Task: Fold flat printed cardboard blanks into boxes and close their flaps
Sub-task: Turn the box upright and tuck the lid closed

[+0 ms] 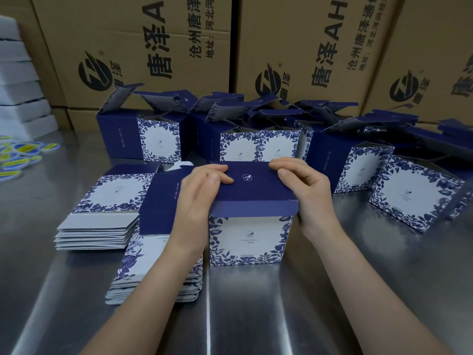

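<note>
A blue-and-white floral box (247,239) stands upright at the middle of the steel table, its dark blue lid flap (252,187) folded down over the top with the tuck tab hanging over the front edge. My left hand (202,193) grips the lid's left side, thumb on top. My right hand (304,185) grips the lid's right side, fingers curled over its far edge. Two stacks of flat printed blanks lie to the left, one (107,213) further back and one (143,272) nearer, partly under my left forearm.
Several folded boxes with open lid flaps (158,137) (414,190) stand in a row behind and to the right. Large brown cartons (143,47) wall off the back. Round yellow-blue stickers (23,155) lie far left beside white foam stacks (18,85).
</note>
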Tool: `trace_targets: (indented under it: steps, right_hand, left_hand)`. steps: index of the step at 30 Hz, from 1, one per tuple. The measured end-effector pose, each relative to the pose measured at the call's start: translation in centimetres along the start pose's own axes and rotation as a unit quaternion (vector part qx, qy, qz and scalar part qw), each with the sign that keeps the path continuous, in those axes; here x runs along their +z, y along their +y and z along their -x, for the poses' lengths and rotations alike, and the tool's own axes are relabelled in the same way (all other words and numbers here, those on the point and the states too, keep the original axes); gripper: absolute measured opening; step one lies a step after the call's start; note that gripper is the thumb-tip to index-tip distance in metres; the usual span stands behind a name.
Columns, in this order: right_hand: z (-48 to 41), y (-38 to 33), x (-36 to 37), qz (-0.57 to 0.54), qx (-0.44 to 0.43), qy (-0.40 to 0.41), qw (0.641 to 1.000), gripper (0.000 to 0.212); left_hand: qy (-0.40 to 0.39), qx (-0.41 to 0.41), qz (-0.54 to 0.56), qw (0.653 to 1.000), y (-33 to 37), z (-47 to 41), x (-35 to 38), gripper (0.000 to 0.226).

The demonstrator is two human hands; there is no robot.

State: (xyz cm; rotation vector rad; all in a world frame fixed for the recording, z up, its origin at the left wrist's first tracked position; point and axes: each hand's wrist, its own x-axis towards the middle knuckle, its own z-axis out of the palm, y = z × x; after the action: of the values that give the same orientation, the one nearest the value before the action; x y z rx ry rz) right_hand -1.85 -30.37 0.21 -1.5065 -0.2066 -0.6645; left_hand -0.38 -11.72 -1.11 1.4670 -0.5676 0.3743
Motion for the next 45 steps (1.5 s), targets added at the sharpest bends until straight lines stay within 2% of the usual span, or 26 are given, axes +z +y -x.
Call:
trace_targets:
  steps: [4, 7, 12, 14, 18, 22, 27, 32, 37, 42, 45]
  right_hand:
    - [0.0, 0.0, -0.1, 0.01, 0.016, -0.011, 1.0, 0.03]
    - [-0.1, -0.1, -0.4, 0.042, 0.005, -0.051, 0.998, 0.019]
    - [0.0, -0.2, -0.5, 0.053, 0.028, -0.142, 0.988, 0.019]
    - [-0.1, -0.1, -0.5, 0.05, 0.031, -0.155, 0.986, 0.021]
    - [-0.1, 0.1, -0.4, 0.03, 0.032, -0.148, 0.988, 0.019]
    - [0.3, -0.2, 0.0, 0.025, 0.001, -0.133, 0.991, 0.018]
    - [0.7, -0.3, 0.2, 0.1, -0.056, -0.108, 0.987, 0.019]
    - [0.8, -0.1, 0.6, 0.129, -0.091, -0.091, 0.983, 0.017]
    - [0.6, -0.3, -0.2, 0.074, -0.033, -0.117, 0.99, 0.026]
    - [0.3, -0.5, -0.8, 0.015, -0.006, -0.129, 0.991, 0.022]
    - [0.2, -0.4, -0.6, 0.008, -0.006, -0.117, 0.993, 0.023]
  left_hand:
    - [-0.026, -0.002, -0.058, 0.998, 0.1, 0.3, -0.1, 0.027]
    - [-0.025, 0.0, -0.07, 0.997, 0.1, 0.3, -0.1, 0.028]
    - [-0.01, 0.041, -0.104, 0.994, 0.1, 0.1, -0.1, 0.009]
    - [-0.015, 0.072, -0.12, 0.99, 0.2, 0.0, -0.1, 0.014]
    - [-0.024, 0.103, -0.111, 0.988, 0.0, 0.0, -0.2, 0.023]
    - [-0.017, 0.105, -0.121, 0.987, 0.0, 0.0, 0.0, 0.022]
    - [0.001, 0.112, -0.121, 0.986, 0.0, -0.1, 0.2, 0.022]
    - [0.012, 0.112, -0.121, 0.986, -0.2, -0.1, 0.4, 0.02]
    - [-0.009, 0.07, -0.097, 0.993, -0.2, -0.4, -0.1, 0.022]
    - [-0.02, -0.001, 0.021, 1.0, -0.1, -0.8, -1.4, 0.022]
    - [-0.019, -0.016, 0.04, 0.999, -0.2, -0.9, -1.5, 0.018]
